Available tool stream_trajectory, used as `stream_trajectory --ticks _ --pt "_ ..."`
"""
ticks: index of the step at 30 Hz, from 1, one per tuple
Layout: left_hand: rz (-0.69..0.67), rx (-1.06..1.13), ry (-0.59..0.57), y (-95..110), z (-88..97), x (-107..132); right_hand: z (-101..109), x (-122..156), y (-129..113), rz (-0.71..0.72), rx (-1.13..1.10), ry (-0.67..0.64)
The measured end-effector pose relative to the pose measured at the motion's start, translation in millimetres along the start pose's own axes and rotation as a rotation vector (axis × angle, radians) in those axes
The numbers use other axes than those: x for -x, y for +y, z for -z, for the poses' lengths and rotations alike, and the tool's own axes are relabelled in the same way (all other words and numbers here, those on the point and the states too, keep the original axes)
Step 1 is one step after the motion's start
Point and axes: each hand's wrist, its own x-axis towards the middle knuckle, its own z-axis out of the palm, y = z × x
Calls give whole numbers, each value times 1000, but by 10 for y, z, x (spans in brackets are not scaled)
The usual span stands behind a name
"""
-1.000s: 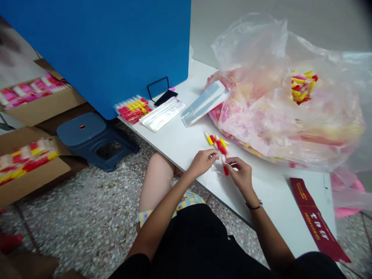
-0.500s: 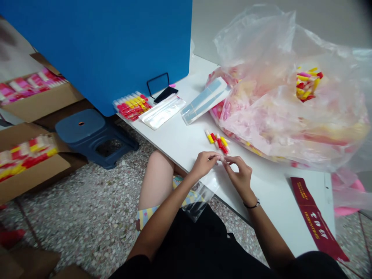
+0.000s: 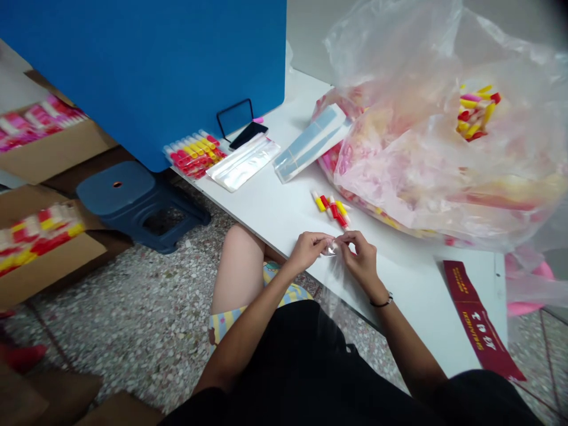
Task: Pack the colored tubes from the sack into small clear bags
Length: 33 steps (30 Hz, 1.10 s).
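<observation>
Both hands pinch the mouth of a clear plastic bag (image 3: pixel 331 278) above the table's front edge, and the bag hangs down toward my lap. My left hand (image 3: pixel 307 251) grips one side of its rim, with the fingers closed. My right hand (image 3: pixel 360 255) holds the other side between thumb and fingertips. Just beyond the hands lies a small pile of red, yellow and white tubes (image 3: pixel 332 208), loose on the white table (image 3: pixel 266 201). Part of a red piece shows by my right fingers; whether it is held I cannot tell.
A large translucent sack (image 3: pixel 412 160) of coloured tubes fills the right. Flat clear bags (image 3: pixel 244 163), a banded stack of sleeves (image 3: pixel 310 145), packed tubes (image 3: pixel 195 154) and a phone (image 3: pixel 248 135) lie at the back. A maroon printed strip (image 3: pixel 481 322) lies right. Left are a blue stool (image 3: pixel 118 186) and cartons (image 3: pixel 48 260).
The bag's mouth has been pulled wider between my fingers, and its hanging part has swung to the right. The view has shifted slightly.
</observation>
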Motion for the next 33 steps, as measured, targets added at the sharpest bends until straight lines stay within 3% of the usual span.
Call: stream_trajectory --ticks 3,7,12,15,20,26,33 --pt "-12 24 -17 67 -2 52 2 4 38 6 -28 27" --pt "10 -15 -167 166 64 52 -8 22 59 72 -66 -14" --pt "-77 -218 -277 251 162 -29 6 20 19 87 -99 -102" --pt "-194 -379 -228 249 151 -39 78 -44 16 -34 -199 -192" --pt "-357 -546 -187 182 95 -12 242 -213 30 -305 -526 -534" --pt "-345 -728 -205 176 85 -54 322 -325 60 -512 -611 -882" --pt "-258 -802 -56 176 -57 -15 452 -478 165 -460 -398 -998"
